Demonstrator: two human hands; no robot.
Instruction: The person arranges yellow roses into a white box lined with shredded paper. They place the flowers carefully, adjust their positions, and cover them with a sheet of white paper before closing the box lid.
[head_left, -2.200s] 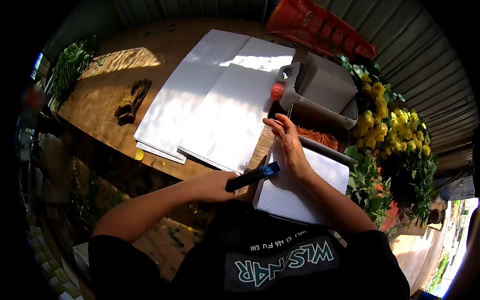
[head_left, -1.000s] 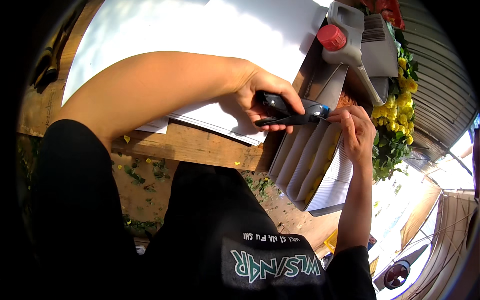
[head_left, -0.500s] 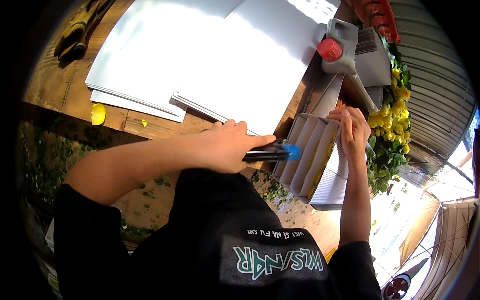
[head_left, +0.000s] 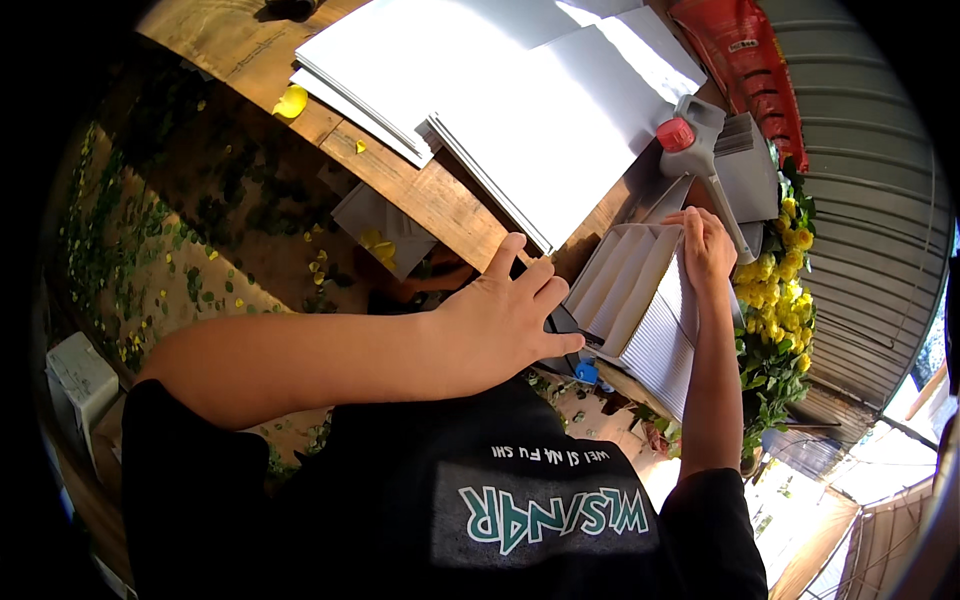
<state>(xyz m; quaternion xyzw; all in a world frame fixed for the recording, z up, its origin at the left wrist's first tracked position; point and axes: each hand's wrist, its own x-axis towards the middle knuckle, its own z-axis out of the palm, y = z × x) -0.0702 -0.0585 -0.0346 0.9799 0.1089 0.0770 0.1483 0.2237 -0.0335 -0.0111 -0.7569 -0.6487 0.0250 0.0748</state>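
Note:
My right hand (head_left: 708, 252) closes on the upper edge of a white corrugated cardboard piece (head_left: 665, 325) with several upright folds, at the table's right end. My left hand (head_left: 505, 318) is palm down beside the folds' left side, fingers and thumb spread apart. Beneath it and past its fingertips shows part of a black tool (head_left: 563, 322) with a blue end (head_left: 586, 372); it looks like a stapler, but the hand covers most of it. Large white sheets (head_left: 560, 130) lie stacked on the wooden table (head_left: 440, 195), just beyond my left fingers.
A grey jug with a red cap (head_left: 676, 135) stands beyond my right hand, near a stack of grey cards (head_left: 745, 170). Yellow flowers (head_left: 785, 300) line the right side, below a red bag (head_left: 745, 75). Yellow petals (head_left: 291, 101) lie on the table; leaves cover the floor at left.
My left hand has spread its fingers over the black tool it held, with the blue end now lower. My right hand stays on the cardboard. The view has turned, shifting the table up and right.

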